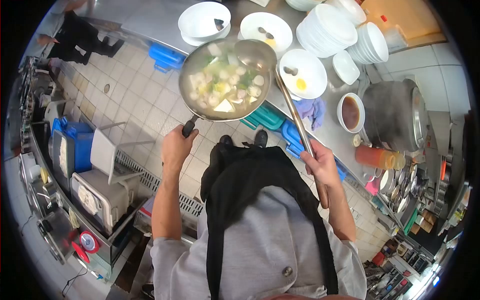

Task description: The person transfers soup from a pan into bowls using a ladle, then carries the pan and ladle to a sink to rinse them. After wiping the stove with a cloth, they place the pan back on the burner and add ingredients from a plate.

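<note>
My left hand (176,148) is closed round the black handle of a wok (186,102). In the wok lie pale round slices, white chunks and green leaves in broth, with some steam over them. A long-handled ladle (291,112) is gripped by my right hand (322,162); its bowl rests in the wok's right side. Just beyond the wok, a white bowl (197,17) holds a dark piece. Another white bowl (280,25) and a third white bowl (315,65) each contain dark pieces and something yellow.
Stacked white bowls (325,30) stand on the steel counter (145,20). Nearby are a bowl of brown liquid (351,112), a large pot (390,115) and a purple cloth (312,111). Blue bins (165,56) sit below. Another person (80,35) stands at the upper left.
</note>
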A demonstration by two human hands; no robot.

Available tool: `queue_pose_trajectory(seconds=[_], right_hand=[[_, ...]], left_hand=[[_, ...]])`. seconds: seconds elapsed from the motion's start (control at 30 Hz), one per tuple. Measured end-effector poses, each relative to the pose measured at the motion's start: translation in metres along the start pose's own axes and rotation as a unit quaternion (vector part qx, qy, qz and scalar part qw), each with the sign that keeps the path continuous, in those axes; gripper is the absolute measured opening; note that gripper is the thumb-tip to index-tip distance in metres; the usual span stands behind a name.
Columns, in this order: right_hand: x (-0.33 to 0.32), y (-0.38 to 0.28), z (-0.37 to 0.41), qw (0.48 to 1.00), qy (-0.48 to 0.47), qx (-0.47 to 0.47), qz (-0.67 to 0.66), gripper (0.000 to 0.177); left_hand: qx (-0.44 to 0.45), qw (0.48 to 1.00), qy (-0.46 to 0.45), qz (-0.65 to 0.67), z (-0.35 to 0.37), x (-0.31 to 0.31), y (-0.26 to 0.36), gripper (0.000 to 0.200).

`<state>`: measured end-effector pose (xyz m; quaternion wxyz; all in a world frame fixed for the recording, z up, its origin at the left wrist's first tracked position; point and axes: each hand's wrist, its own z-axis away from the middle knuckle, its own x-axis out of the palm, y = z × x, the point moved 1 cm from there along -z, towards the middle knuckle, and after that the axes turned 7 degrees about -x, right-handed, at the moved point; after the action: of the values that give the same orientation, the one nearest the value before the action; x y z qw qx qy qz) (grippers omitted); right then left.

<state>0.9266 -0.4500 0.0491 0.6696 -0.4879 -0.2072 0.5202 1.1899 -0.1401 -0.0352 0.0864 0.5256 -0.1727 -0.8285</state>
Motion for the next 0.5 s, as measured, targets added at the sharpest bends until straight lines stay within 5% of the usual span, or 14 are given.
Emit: queue_pose_trajectory(seconds=[0.5], right_hand=[[-0.005,0.002,-0.029,0.995,-0.094,0.001,0.040,0.030]], left_hand=[[-0.018,1.000,-0.005,0.005,-0.001,0.002,0.001,0.048]])
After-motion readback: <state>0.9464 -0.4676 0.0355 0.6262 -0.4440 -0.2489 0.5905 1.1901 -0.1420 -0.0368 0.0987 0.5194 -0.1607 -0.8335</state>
